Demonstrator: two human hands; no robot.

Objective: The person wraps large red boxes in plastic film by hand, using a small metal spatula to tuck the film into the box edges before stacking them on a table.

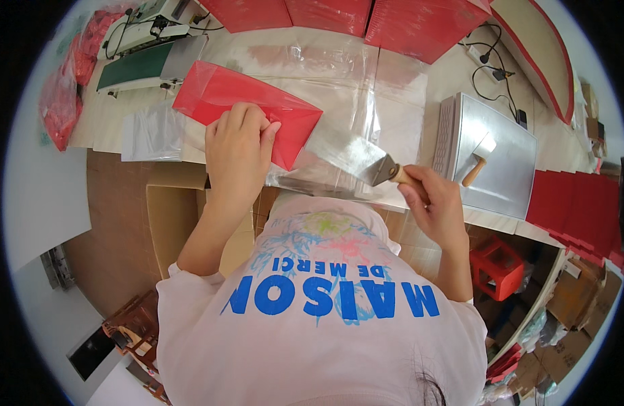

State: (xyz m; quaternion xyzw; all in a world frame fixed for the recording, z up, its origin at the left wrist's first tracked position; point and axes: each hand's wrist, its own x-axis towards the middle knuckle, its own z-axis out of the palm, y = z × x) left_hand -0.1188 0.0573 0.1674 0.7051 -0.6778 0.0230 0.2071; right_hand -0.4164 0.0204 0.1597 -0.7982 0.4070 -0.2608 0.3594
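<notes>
My left hand [238, 137] grips a flat red packet [291, 109] wrapped in clear plastic film, its fingers curled over the near side. The packet lies slanted above the table. In my right hand [436, 203] is a wide metal scraper [350, 155] with a wooden handle. Its blade points left, and the blade's tip meets or overlaps the packet's right end; I cannot tell whether they touch. Beneath both spreads a sheet of clear plastic [393, 109] on the pale table.
At right, a metal box with a flat top [504, 152] bears a second scraper [479, 160]. Fanned red sheets [575, 208] lie beyond it. A machine with a green belt [134, 66] stands far left, near clear plastic bags [152, 129]. Large red boxes [327, 15] line the back. An open cardboard box [172, 223] sits below.
</notes>
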